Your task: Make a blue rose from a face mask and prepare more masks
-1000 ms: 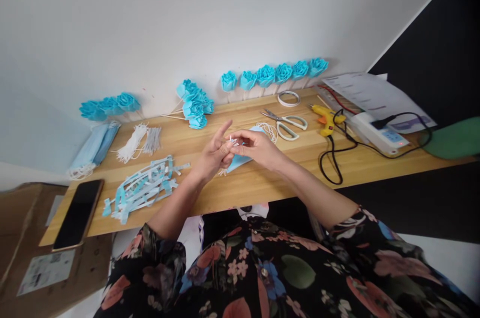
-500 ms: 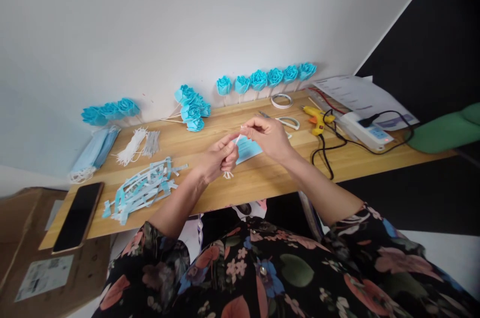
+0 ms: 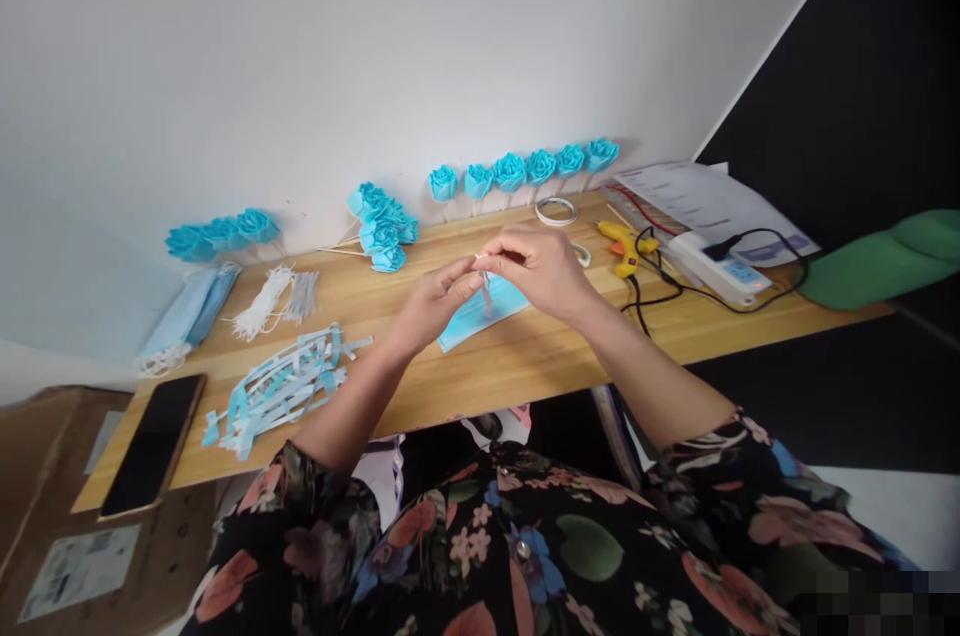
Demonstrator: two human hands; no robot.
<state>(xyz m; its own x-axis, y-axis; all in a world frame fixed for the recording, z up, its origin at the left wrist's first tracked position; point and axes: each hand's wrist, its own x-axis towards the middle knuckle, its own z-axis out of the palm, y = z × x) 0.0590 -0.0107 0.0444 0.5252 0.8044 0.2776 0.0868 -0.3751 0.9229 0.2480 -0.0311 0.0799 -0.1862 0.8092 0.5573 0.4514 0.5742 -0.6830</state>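
Note:
My left hand (image 3: 431, 301) and my right hand (image 3: 538, 268) meet above the middle of the wooden table (image 3: 525, 356). Both pinch a thin white strip (image 3: 486, 278) between their fingertips; a short end hangs down. Right under the hands a light blue face mask (image 3: 469, 316) lies flat on the table. Scissors (image 3: 579, 254) are mostly hidden behind my right hand.
Blue fabric roses (image 3: 517, 168) line the wall, with more roses (image 3: 381, 221) in a bunch. Cut blue strips (image 3: 281, 386), white elastic loops (image 3: 274, 296), stacked masks (image 3: 187, 306) and a phone (image 3: 154, 444) lie left. A yellow glue gun (image 3: 621, 241), tape ring (image 3: 556, 210) and power strip (image 3: 724, 266) sit right.
My hands rose and drew together at the fingertips over the mask. The white strip, earlier stretched between them, is now held short. The view shifted slightly.

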